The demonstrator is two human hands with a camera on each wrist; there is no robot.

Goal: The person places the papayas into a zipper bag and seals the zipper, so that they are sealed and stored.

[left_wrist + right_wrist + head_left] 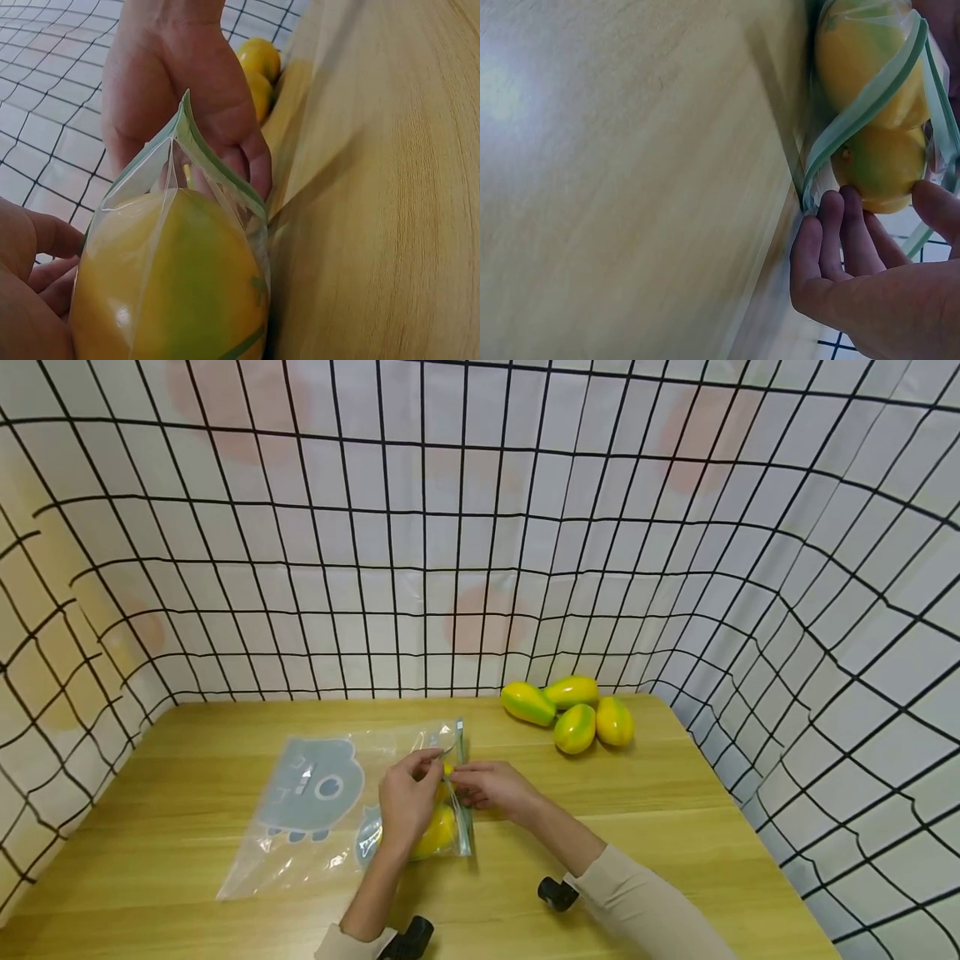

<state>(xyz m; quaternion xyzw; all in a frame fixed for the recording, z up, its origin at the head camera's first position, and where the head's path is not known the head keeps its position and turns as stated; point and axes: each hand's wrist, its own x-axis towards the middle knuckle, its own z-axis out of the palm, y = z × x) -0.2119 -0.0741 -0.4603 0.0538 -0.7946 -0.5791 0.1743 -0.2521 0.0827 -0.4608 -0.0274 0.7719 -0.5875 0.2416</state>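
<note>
A clear zip bag (315,793) with a grey-blue cartoon print lies on the table, its green-edged mouth (870,105) facing right and spread apart. Inside, near the mouth, are yellow-green papayas (180,277); the right wrist view shows two, one beyond the other. My left hand (408,797) holds the upper side of the bag by its opening. At the mouth, my right hand (497,789) has thumb and fingertips about the end of the nearer papaya (881,169). The head view mostly hides that papaya behind the hands.
Several more papayas (574,728) sit in a group at the back right of the wooden table (600,827). Black wire mesh (420,568) over pale patterned cloth encloses the back and sides. A black wrist camera (557,894) is on the right sleeve.
</note>
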